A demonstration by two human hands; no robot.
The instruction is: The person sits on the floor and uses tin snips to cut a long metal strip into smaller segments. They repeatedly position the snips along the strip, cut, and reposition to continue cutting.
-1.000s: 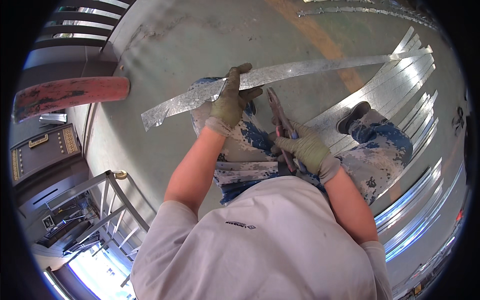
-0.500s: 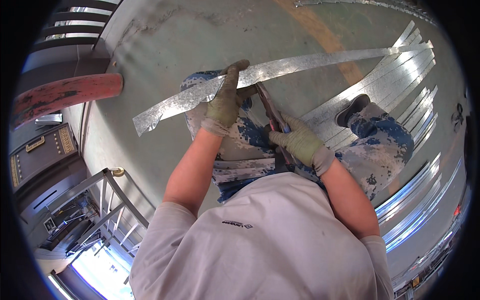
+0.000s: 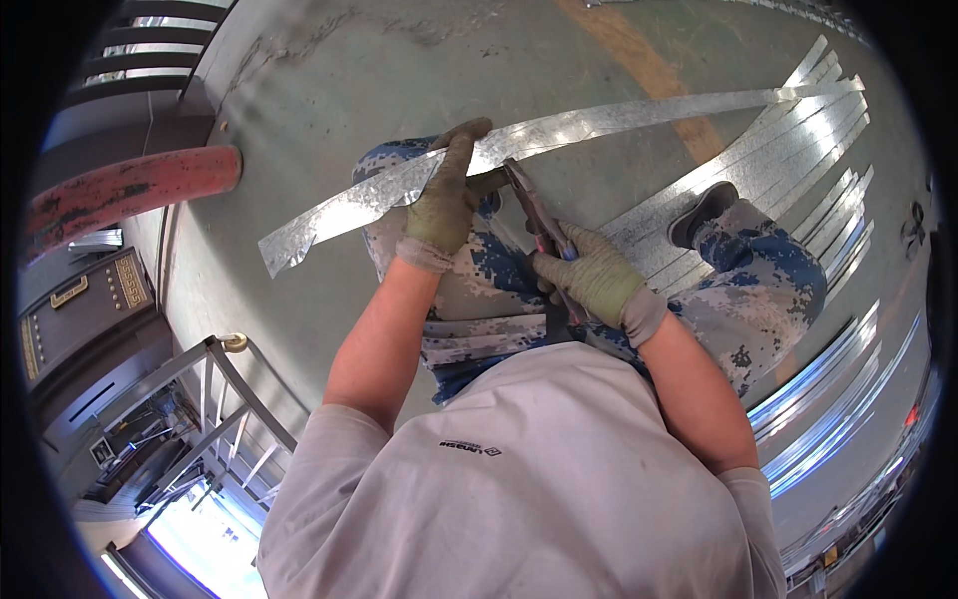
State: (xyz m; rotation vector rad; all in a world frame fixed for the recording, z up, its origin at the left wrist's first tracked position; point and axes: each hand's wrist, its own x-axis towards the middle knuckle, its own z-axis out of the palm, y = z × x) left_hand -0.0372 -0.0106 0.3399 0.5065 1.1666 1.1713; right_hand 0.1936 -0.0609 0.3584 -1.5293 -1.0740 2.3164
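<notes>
A long shiny sheet-metal strip (image 3: 599, 122) crosses in front of me, its near-left end angled and notched. My left hand (image 3: 445, 200), in a grey-green work glove, is closed around the strip over my raised knee. Red-and-grey tin snips (image 3: 540, 215) are gripped by my right hand (image 3: 591, 274), gloved alike. The tips of the snips touch or nearly touch the strip's lower edge, just right of the left hand; whether the blades are around the metal I cannot tell. The far right end of the strip lies over a fan of similar strips (image 3: 738, 180) on the floor.
More bright metal strips (image 3: 823, 399) lie at the right. A worn red pipe-like post (image 3: 140, 195) juts in at the left, above a dark ornamented door panel (image 3: 85, 304). Nearer, a metal frame with a caster (image 3: 234, 342) stands at my left.
The strip and my left hand have shifted slightly left. The snips' tips have moved a little left and up along with them. Both grips stay the same.
</notes>
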